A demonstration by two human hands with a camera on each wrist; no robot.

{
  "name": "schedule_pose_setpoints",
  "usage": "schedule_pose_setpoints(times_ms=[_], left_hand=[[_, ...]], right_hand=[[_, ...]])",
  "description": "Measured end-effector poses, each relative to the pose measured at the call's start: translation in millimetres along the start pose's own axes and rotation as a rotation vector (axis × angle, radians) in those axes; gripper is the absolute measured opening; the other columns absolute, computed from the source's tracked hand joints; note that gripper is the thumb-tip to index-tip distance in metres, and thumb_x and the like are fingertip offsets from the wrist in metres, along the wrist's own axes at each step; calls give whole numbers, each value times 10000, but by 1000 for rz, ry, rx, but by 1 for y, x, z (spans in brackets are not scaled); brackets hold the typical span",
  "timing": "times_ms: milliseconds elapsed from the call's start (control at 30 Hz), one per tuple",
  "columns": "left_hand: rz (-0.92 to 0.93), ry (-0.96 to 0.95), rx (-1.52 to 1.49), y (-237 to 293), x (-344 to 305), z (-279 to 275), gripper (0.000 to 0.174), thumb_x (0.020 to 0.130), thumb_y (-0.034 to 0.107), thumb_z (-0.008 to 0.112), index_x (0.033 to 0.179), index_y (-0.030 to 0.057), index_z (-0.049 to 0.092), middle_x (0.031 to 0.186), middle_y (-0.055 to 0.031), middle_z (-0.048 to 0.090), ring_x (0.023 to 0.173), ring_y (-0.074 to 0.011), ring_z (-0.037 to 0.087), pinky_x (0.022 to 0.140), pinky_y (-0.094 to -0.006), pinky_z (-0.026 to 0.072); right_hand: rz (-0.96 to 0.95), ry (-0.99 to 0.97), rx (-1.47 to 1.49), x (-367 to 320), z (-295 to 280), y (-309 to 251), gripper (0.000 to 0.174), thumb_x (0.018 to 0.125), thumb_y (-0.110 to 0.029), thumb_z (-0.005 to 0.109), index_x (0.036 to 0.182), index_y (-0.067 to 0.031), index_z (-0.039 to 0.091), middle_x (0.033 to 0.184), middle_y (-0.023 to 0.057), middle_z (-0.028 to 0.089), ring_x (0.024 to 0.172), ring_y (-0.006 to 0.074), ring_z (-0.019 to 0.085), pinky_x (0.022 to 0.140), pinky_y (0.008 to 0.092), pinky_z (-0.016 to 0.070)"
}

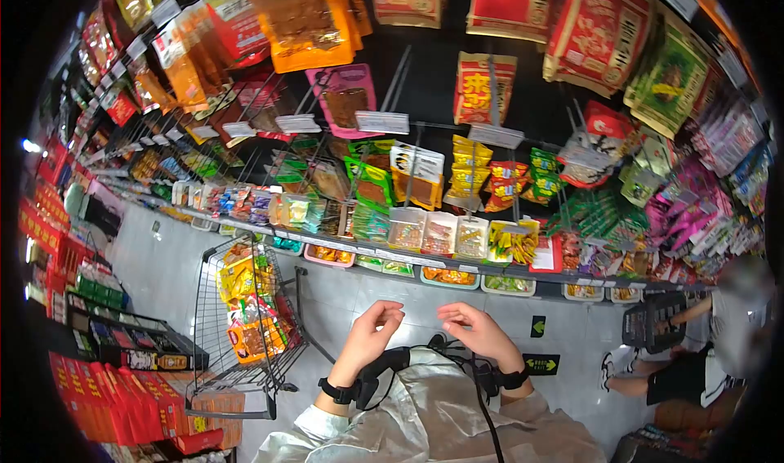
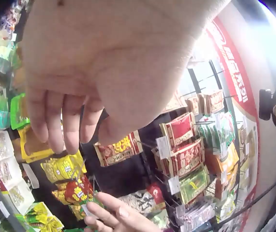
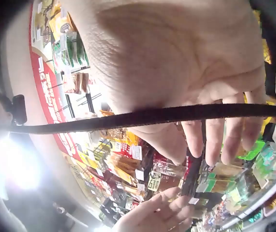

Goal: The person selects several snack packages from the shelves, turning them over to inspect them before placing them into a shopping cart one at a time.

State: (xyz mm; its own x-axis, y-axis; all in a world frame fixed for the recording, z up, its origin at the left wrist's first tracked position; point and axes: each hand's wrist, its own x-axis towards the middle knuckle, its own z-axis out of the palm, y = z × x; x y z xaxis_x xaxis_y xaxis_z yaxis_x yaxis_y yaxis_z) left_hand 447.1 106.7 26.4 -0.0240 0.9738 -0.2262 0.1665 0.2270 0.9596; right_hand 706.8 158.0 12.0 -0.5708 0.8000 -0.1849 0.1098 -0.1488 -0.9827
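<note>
Both hands hang in front of the body at waist height, apart and holding nothing. The left hand is loosely bent, its fingertips toward the right hand. Relaxed fingers of the left hand fill the upper part of the left wrist view, with the right hand at the bottom. A dark cable crosses the right hand in the right wrist view, where the left hand shows low down. Beyond them stands a shelf with snack packets.
A wire shopping cart holding yellow and red snack bags stands at the left. Red boxes are stacked at lower left. Another person with a dark basket is at the right. Arrow signs mark the floor.
</note>
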Motion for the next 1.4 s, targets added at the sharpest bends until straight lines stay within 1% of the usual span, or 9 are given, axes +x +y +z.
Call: schedule_pose_setpoints(times_ms=[333,567,767,933,1033,1067,1167,1200,1400], left_hand=[[-88,142,-179,-41,-10,-71,281,976,80,616,1246,6,594,1081,-69,696,1016,-123,648,898,-270,511],[20,179,-232,-32,26,-153,327,973,20,597,1296,12,551,1085,-69,678,993,-127,640,901,-265,505],[174,198,-206,-37,64,-237,337,958,67,630,1284,18,559,1041,-61,685,968,-131,659,885,-284,522],[318,204,-165,17,84,-284,330,961,67,638,1278,14,561,1092,-80,691,1007,-147,662,900,-291,522],[357,167,-286,44,108,-298,323,965,70,637,1274,9,565,1131,-96,693,1036,-158,664,918,-300,519],[409,107,-314,56,114,-300,349,986,60,619,1322,10,539,1211,-80,652,1087,-132,636,870,-241,508],[533,69,-230,116,128,-305,377,983,48,613,1348,8,526,1259,-96,634,1131,-141,624,917,-259,504],[568,53,-217,130,138,-306,434,976,70,628,1388,11,505,1321,-116,603,1214,-172,588,1006,-307,476],[769,221,-58,194,206,-295,650,949,132,673,1506,11,362,1521,-174,430,1414,-280,425,1136,-404,381]], right_hand=[[-13,-144,-189,74,22,-33,335,976,-84,630,1302,-30,577,1213,86,669,1105,159,643,970,313,502],[-150,5,-279,141,59,-93,359,961,-103,662,1301,-23,580,1165,66,681,1075,152,645,950,309,508],[-309,239,-101,205,106,-143,312,972,-7,605,1279,-6,550,1157,72,658,1078,134,623,957,281,499],[-496,327,-129,246,134,-186,397,940,-1,635,1318,-14,517,1332,105,573,1251,190,563,1072,346,445],[-631,470,-36,271,143,-209,575,929,-14,644,1441,-47,386,1446,127,473,1307,245,522,1111,379,407],[-647,474,-64,278,140,-215,671,919,-6,648,1495,-66,309,1521,146,392,1363,281,474,1141,410,372],[-803,545,-171,305,141,-234,721,906,0,660,1519,-68,287,1574,163,328,1420,306,413,1164,444,343],[-789,546,-168,314,136,-238,799,898,5,665,1560,-75,226,1623,174,238,1485,331,310,1190,475,299],[-829,702,-60,355,120,-252,951,902,5,663,1618,-105,46,1656,234,107,1536,364,165,1229,486,200]])
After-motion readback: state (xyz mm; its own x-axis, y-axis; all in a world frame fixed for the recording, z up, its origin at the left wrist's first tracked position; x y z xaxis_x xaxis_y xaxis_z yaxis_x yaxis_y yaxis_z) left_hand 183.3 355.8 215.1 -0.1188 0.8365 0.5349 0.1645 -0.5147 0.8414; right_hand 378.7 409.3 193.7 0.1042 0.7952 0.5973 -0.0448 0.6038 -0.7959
